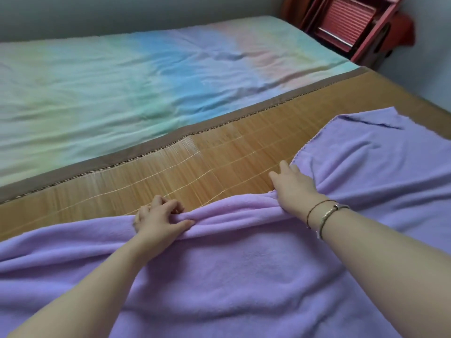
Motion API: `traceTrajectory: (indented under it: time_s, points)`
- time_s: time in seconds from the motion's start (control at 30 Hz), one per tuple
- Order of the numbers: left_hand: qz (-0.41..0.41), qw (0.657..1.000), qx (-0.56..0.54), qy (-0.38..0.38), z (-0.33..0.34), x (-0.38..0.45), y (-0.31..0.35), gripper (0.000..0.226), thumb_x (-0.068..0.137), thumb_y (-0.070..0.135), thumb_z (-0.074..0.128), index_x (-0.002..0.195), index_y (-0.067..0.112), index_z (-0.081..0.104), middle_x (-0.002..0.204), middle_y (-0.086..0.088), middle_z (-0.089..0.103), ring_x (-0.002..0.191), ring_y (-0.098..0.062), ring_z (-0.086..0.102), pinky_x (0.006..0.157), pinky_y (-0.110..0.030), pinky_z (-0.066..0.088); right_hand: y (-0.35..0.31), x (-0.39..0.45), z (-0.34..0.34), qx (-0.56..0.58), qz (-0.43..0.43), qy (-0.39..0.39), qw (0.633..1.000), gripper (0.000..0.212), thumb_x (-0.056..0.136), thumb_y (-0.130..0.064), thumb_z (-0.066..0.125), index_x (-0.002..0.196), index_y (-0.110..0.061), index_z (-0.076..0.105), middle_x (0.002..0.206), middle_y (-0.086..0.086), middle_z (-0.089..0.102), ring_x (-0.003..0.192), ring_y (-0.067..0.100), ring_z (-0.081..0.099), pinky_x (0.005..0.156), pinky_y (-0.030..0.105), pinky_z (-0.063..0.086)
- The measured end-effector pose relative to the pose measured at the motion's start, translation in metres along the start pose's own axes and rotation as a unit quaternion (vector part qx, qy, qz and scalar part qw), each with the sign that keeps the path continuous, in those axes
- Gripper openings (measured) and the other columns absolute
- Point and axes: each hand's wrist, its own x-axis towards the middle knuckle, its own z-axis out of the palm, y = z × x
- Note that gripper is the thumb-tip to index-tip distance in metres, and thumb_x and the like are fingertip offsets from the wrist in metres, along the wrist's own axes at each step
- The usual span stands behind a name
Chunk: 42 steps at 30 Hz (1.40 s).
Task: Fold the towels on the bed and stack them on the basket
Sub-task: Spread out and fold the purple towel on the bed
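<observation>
Lilac towel [244, 276] spread on bamboo mat [185, 172] along near edge of bed, long axis running left to right, far-right corner pointing toward red furniture [346, 28]; left hand [158, 222] pinches bunched far edge, fingers curled; right hand [292, 186] grips same edge further right, fingers partly extended onto mat; bracelets [324, 215] on right wrist; pastel sheet [136, 84] beyond mat.

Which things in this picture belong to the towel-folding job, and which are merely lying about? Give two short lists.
Belonging to the job:
purple towel, spread on the bed
left hand, pinching the towel's far edge
right hand, gripping the same edge

Just lying about:
bamboo mat
pastel sheet
red furniture in the corner

No basket is in view.
</observation>
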Motion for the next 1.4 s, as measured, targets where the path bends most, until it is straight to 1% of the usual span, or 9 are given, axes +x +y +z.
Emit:
traceTrajectory:
  time_s: [0.17, 0.3, 0.4, 0.5, 0.7, 0.9, 1.03, 1.2, 1.4]
  points:
    - [0.05, 0.986, -0.053, 0.15, -0.024, 0.016, 0.035, 0.016, 0.08, 0.01, 0.054, 0.078, 0.022, 0.045, 0.072, 0.002, 0.057, 0.077, -0.032, 0.054, 0.077, -0.039, 0.04, -0.004, 0.029, -0.034, 0.184, 0.077, 0.119, 0.973, 0.027, 0.09, -0.001, 0.038, 0.113, -0.014, 0.041, 0.095, 0.013, 0.062, 0.08, 0.034, 0.054, 0.063, 0.034, 0.035]
    - [0.113, 0.959, 0.108, 0.235, -0.029, 0.036, 0.04, 0.038, 0.077, 0.009, 0.059, 0.114, 0.015, 0.052, 0.12, -0.01, 0.054, 0.11, -0.04, 0.048, 0.099, -0.05, 0.032, -0.005, 0.061, -0.05, 0.428, 0.095, 0.111, 0.892, 0.035, 0.096, -0.013, 0.041, 0.13, -0.015, 0.034, 0.116, 0.022, 0.059, 0.103, 0.04, 0.057, 0.079, 0.038, 0.042]
    - [0.117, 0.964, 0.215, 0.099, -0.009, 0.032, 0.026, 0.074, 0.082, 0.055, 0.038, 0.148, 0.027, 0.024, 0.16, 0.0, 0.013, 0.144, -0.037, 0.011, 0.115, -0.054, 0.003, -0.023, 0.054, -0.028, 0.364, 0.029, -0.03, 0.93, 0.073, 0.093, -0.017, 0.043, 0.152, -0.026, 0.001, 0.15, 0.018, 0.032, 0.136, 0.035, 0.034, 0.11, 0.048, 0.028]
    - [0.116, 0.966, 0.229, 0.023, 0.019, 0.028, 0.002, 0.081, 0.073, 0.07, -0.005, 0.149, 0.042, -0.004, 0.158, 0.016, -0.015, 0.146, -0.022, -0.018, 0.115, -0.055, -0.007, -0.043, 0.025, 0.005, 0.281, -0.015, 0.036, 0.959, 0.071, 0.096, -0.025, 0.041, 0.153, -0.027, -0.002, 0.161, 0.002, 0.008, 0.148, 0.023, 0.005, 0.116, 0.053, 0.006]
    - [0.104, 0.961, 0.253, 0.034, 0.03, 0.031, -0.003, 0.073, 0.08, 0.068, -0.004, 0.149, 0.042, -0.008, 0.158, 0.016, -0.014, 0.147, -0.022, -0.015, 0.114, -0.056, -0.005, -0.039, -0.026, 0.045, 0.223, 0.001, 0.154, 0.963, 0.057, 0.099, -0.039, 0.03, 0.152, -0.02, 0.02, 0.161, 0.005, 0.013, 0.149, 0.019, 0.005, 0.117, 0.05, 0.001]
    - [0.037, 0.945, 0.326, 0.005, 0.025, 0.025, 0.025, 0.063, 0.096, 0.056, 0.009, 0.151, 0.032, -0.013, 0.159, 0.006, -0.017, 0.146, -0.03, -0.015, 0.117, -0.052, -0.006, -0.01, -0.096, 0.062, 0.237, 0.029, 0.085, 0.967, 0.082, 0.078, -0.058, -0.002, 0.152, -0.028, 0.013, 0.161, 0.0, 0.011, 0.149, 0.016, 0.003, 0.118, 0.045, 0.002]
    - [0.006, 0.985, 0.171, -0.005, 0.032, -0.038, 0.068, 0.063, 0.099, 0.05, 0.022, 0.153, 0.028, -0.003, 0.161, 0.003, -0.012, 0.147, -0.032, -0.01, 0.117, -0.052, -0.001, 0.015, -0.146, 0.055, 0.209, 0.037, 0.011, 0.977, 0.088, 0.073, -0.061, -0.009, 0.153, -0.028, 0.009, 0.162, 0.001, 0.005, 0.149, 0.017, -0.001, 0.118, 0.044, 0.001]
    - [0.071, 0.973, 0.202, -0.086, 0.001, -0.131, 0.125, 0.065, 0.097, 0.057, 0.025, 0.152, 0.032, 0.002, 0.161, 0.004, -0.002, 0.148, -0.026, 0.0, 0.117, -0.052, 0.001, 0.03, -0.214, 0.002, 0.25, 0.063, 0.014, 0.966, 0.059, 0.1, -0.046, 0.026, 0.153, -0.026, 0.011, 0.162, 0.002, 0.008, 0.149, 0.018, 0.001, 0.118, 0.046, 0.005]
    - [0.067, 0.976, 0.198, -0.061, -0.061, -0.278, 0.185, 0.062, 0.097, 0.053, 0.031, 0.151, 0.033, 0.009, 0.16, 0.0, 0.014, 0.146, -0.028, 0.015, 0.115, -0.053, 0.007, 0.066, -0.353, -0.054, 0.3, 0.079, -0.025, 0.95, 0.059, 0.101, -0.045, 0.028, 0.153, -0.023, 0.013, 0.161, 0.002, 0.009, 0.149, 0.021, 0.004, 0.118, 0.046, 0.006]
